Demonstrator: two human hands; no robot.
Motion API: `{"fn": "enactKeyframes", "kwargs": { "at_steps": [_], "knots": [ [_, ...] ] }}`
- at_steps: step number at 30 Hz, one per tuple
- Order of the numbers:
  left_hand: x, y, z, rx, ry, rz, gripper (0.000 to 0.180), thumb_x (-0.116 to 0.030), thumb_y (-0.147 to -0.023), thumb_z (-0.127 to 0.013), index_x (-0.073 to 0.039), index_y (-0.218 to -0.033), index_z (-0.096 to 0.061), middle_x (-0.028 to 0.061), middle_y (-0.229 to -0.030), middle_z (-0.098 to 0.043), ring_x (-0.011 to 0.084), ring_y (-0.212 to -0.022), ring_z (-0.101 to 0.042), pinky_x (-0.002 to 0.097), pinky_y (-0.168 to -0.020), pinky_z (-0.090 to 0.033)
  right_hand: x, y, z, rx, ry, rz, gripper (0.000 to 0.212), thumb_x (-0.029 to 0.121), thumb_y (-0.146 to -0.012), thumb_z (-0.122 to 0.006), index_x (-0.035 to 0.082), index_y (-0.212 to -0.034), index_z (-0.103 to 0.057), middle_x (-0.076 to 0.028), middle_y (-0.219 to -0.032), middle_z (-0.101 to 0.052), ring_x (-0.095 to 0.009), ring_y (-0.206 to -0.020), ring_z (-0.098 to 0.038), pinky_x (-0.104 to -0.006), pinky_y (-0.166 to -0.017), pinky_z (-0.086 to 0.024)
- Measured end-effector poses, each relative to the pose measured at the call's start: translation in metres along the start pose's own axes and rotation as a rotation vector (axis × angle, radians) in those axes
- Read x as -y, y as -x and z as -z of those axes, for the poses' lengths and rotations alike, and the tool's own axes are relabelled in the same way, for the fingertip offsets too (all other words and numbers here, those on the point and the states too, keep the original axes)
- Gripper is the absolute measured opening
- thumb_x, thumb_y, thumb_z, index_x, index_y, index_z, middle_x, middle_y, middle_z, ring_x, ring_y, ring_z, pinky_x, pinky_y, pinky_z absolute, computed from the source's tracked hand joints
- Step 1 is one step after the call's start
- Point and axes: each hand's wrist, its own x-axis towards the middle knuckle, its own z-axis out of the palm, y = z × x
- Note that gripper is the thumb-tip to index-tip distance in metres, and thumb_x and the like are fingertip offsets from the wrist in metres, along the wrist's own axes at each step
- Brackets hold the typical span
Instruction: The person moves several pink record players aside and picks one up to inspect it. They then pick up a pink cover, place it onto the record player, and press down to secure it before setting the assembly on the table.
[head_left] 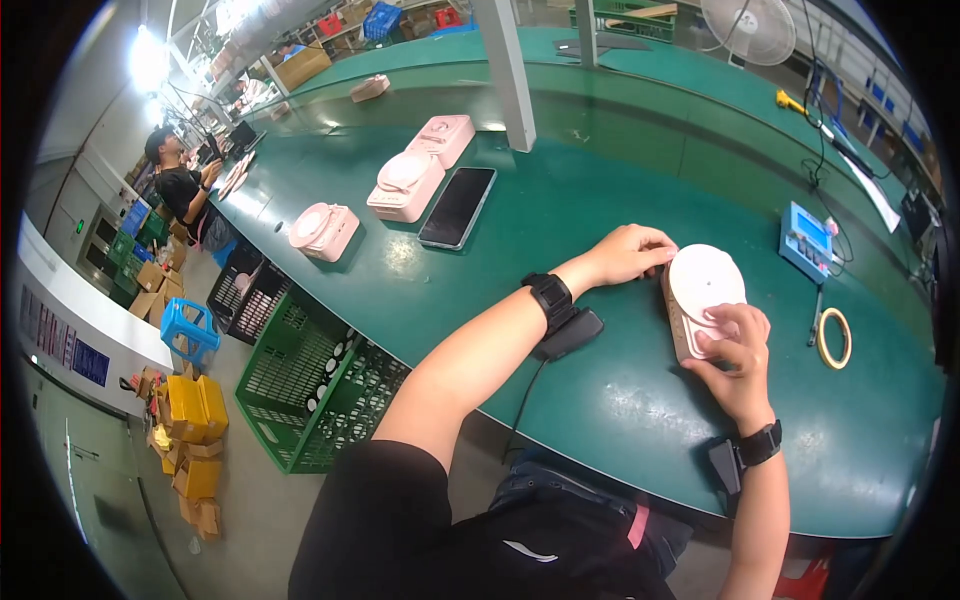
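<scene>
In front of me on the green table lies a pale pink, box-shaped device with a round white disc [706, 283] on top. My right hand [738, 355] grips its near end, thumb on the near side and fingers curled over the lower edge of the disc. My left hand [627, 256] has its bent fingers at the far left corner of the same device; the fingertips are partly hidden there. A similar pink device [326, 232] stands to the left. Two more, a pink device [407, 186] with a round top and another pink device [442, 140], stand together farther back.
A dark-screened phone [458, 208] lies beside the pink devices. To the right are a small blue instrument box [806, 243] with cables and a roll of tape [834, 338]. A grey post [505, 75] rises behind. Green crates [290, 400] stand below the left edge; a person [180, 180] works far left.
</scene>
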Motion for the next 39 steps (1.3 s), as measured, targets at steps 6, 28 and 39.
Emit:
{"fn": "enactKeyframes", "kwargs": {
  "at_steps": [6, 28, 39],
  "knots": [
    [0.001, 0.000, 0.001, -0.007, 0.009, -0.006, 0.028, -0.026, -0.089, -0.057, -0.001, -0.100, -0.065, 0.0058, -0.082, -0.066, 0.0106, -0.063, -0.058, 0.0257, -0.058, -0.049, -0.001, 0.000, -0.002, -0.013, -0.004, 0.010, 0.027, 0.012, -0.051, -0.083, 0.006, -0.072, -0.066, -0.006, -0.106, -0.060, -0.027, -0.102, -0.050, -0.0381, -0.089, -0.034],
    [-0.002, 0.002, 0.005, 0.014, -0.022, 0.018, 0.030, -0.027, -0.091, -0.055, -0.002, -0.103, -0.064, 0.0037, -0.083, -0.065, 0.0095, -0.066, -0.057, 0.0248, -0.060, -0.048, -0.005, 0.001, -0.001, 0.009, 0.021, 0.051, 0.038, 0.015, -0.049, -0.084, 0.009, -0.081, -0.064, -0.008, -0.108, -0.060, -0.030, -0.104, -0.051, -0.0417, -0.091, -0.036],
    [-0.010, -0.001, -0.005, 0.018, 0.024, 0.115, 0.026, -0.022, -0.094, -0.051, -0.001, -0.106, -0.061, -0.0046, -0.072, -0.053, 0.0038, -0.058, -0.042, 0.0189, -0.050, -0.033, -0.024, 0.010, 0.002, -0.012, -0.055, 0.081, 0.028, 0.027, -0.060, -0.080, 0.013, -0.078, -0.063, -0.005, -0.107, -0.059, -0.025, -0.101, -0.053, -0.0434, -0.088, -0.032]
  ]
}}
